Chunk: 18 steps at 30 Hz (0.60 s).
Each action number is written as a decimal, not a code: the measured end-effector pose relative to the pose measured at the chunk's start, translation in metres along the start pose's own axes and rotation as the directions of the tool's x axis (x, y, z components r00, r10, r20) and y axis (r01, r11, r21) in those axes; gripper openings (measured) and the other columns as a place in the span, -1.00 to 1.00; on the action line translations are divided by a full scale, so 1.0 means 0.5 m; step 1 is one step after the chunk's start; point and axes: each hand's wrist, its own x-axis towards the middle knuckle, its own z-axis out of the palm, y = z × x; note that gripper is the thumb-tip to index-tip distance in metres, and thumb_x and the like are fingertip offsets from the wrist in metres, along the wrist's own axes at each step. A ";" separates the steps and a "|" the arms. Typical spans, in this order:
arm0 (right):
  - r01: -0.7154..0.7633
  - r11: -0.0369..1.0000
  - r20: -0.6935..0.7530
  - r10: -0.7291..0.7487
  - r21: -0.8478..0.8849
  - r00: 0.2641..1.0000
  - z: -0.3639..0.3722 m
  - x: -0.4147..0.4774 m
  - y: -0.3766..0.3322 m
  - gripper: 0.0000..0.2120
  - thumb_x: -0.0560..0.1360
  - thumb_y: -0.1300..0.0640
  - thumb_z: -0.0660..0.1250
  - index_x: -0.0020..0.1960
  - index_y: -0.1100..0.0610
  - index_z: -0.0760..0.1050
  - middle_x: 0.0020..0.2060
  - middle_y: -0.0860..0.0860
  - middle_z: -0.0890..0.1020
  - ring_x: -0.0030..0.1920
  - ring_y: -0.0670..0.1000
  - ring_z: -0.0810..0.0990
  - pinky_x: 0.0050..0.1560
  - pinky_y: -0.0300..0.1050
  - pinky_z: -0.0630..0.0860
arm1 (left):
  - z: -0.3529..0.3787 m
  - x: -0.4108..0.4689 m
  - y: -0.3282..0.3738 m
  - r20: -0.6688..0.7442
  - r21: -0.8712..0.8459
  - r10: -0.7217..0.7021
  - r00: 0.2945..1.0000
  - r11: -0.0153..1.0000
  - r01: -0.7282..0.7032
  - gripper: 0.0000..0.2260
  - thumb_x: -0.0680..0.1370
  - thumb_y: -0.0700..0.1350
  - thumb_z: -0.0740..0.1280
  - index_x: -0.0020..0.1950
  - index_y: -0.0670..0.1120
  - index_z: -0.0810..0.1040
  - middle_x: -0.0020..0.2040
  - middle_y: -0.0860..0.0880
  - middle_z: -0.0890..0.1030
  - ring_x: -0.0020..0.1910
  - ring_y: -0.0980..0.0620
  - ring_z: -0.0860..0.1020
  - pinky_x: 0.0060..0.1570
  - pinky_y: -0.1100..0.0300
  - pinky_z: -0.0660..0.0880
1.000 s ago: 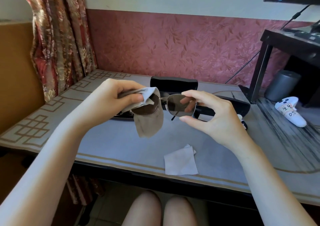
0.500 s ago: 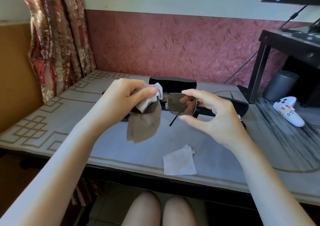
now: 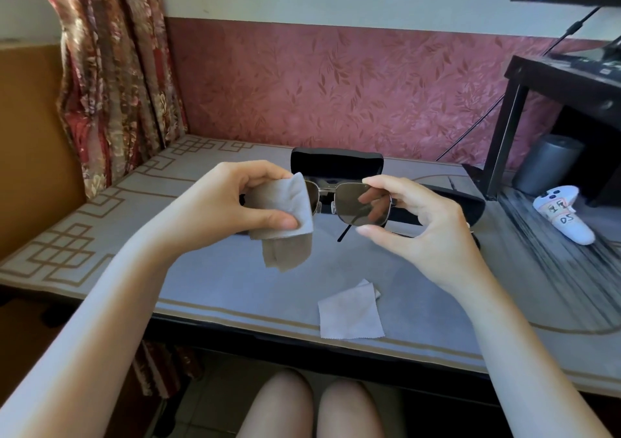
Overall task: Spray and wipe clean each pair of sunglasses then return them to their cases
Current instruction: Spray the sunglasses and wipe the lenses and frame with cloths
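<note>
As one lens lay wrapped for wiping, the sunglasses (image 3: 349, 202) were held in the air just in front of the open case (image 3: 336, 163), above the bench (image 3: 218, 286). The left hand (image 3: 232, 202) gripped a folded grey-brown cloth (image 3: 285, 209) between thumb and curled fingers. The fold covered most of the lens on that side, and a loose tail of cloth hung below. The right hand (image 3: 426, 222) pinched the other lens by its rim, forefinger on the top edge and thumb near the bottom edge. Other fingers showed dimly through the tinted glass; whether they touched it could not be told. One arm of the frame hung down between the hands. The sunglasses thus bridged the two hands, one lens in each, clear of the case's raised lid.

Judged from this arrangement, the step in hand was the wiping of one lens. Done well, the cloth would sandwich that lens front and back and travel in small circles under light pressure. The right hand would steady the frame by the rim only, with no twist across the thin metal bridge. A white cloth (image 3: 349, 313) lay on the bench in front of the case, nearer the person. A second dark case (image 3: 447, 202) lay to the right of the open one, partly behind the right hand.
</note>
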 end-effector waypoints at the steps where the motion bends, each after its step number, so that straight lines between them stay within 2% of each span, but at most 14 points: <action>1: -0.003 1.000 -0.001 0.003 0.004 1.000 0.000 0.000 0.000 -0.54 0.38 0.20 0.53 0.22 -0.05 0.52 -0.01 -0.14 0.65 0.08 -0.10 0.61 0.28 -0.19 0.45 | 0.004 0.003 0.002 -0.005 -0.013 -0.011 1.000 1.000 0.011 -0.72 0.26 -0.06 0.54 -0.08 0.09 0.61 -0.23 0.14 0.65 -0.31 0.27 0.57 -0.37 0.34 0.53; 4: -0.010 1.000 0.004 0.010 0.017 1.000 0.001 0.000 -0.001 -0.54 0.38 0.19 0.53 0.22 -0.03 0.52 0.02 -0.14 0.65 0.09 -0.10 0.61 0.27 -0.22 0.45 | 0.011 0.008 0.006 -0.029 0.018 -0.011 1.000 1.000 0.011 -0.80 0.29 -0.01 0.53 -0.15 -0.03 0.63 -0.34 0.03 0.63 -0.39 0.22 0.52 -0.39 0.36 0.46; 7: -0.008 0.999 -0.001 0.008 0.044 1.000 0.005 0.001 -0.006 -0.55 0.37 0.15 0.52 0.22 -0.02 0.52 0.04 -0.11 0.65 0.06 -0.14 0.61 0.23 -0.30 0.44 | 0.019 0.013 0.002 -0.150 0.126 0.059 0.987 0.991 -0.040 -0.62 0.45 0.09 0.43 -0.31 -0.19 0.47 -0.47 0.02 0.34 -0.47 0.16 0.30 -0.44 0.28 0.23; 10: -0.016 0.999 0.002 0.016 0.052 1.000 0.005 0.006 -0.012 -0.55 0.37 0.15 0.52 0.23 -0.03 0.52 0.04 -0.10 0.65 0.04 -0.14 0.61 0.23 -0.29 0.44 | 0.025 0.016 0.002 -0.236 0.173 0.091 0.967 0.984 -0.050 -0.58 0.59 0.03 0.26 -0.32 -0.26 0.34 -0.45 0.04 0.26 -0.45 0.15 0.22 -0.43 0.22 0.15; 14: -0.030 0.998 0.007 0.030 0.047 1.000 -0.002 0.008 -0.010 -0.55 0.37 0.14 0.52 0.21 -0.10 0.52 0.02 -0.14 0.66 0.08 -0.11 0.61 0.24 -0.28 0.42 | 0.014 0.011 -0.005 -0.196 0.153 0.099 0.976 0.986 -0.069 -0.63 0.58 0.01 0.25 -0.28 -0.25 0.43 -0.45 0.08 0.31 -0.46 0.17 0.26 -0.46 0.35 0.17; 16: -0.040 0.998 0.001 0.040 0.046 0.999 -0.004 0.006 -0.007 -0.54 0.36 0.11 0.53 0.20 -0.15 0.52 0.02 -0.17 0.66 0.08 -0.09 0.62 0.27 -0.22 0.43 | 0.006 0.003 -0.002 -0.144 0.093 0.089 0.986 0.993 -0.076 -0.77 0.54 0.00 0.28 -0.17 -0.12 0.58 -0.41 0.09 0.45 -0.40 0.19 0.37 -0.39 0.35 0.26; 18: -0.041 0.998 -0.015 0.042 0.054 0.999 -0.005 0.002 -0.006 -0.55 0.35 0.07 0.52 0.19 -0.17 0.52 0.03 -0.17 0.66 0.08 -0.08 0.63 0.29 -0.17 0.44 | -0.002 -0.005 0.006 -0.092 -0.034 0.053 0.994 0.998 -0.057 -0.86 0.48 -0.04 0.35 -0.02 -0.03 0.63 -0.28 0.09 0.63 -0.30 0.21 0.53 -0.28 0.40 0.41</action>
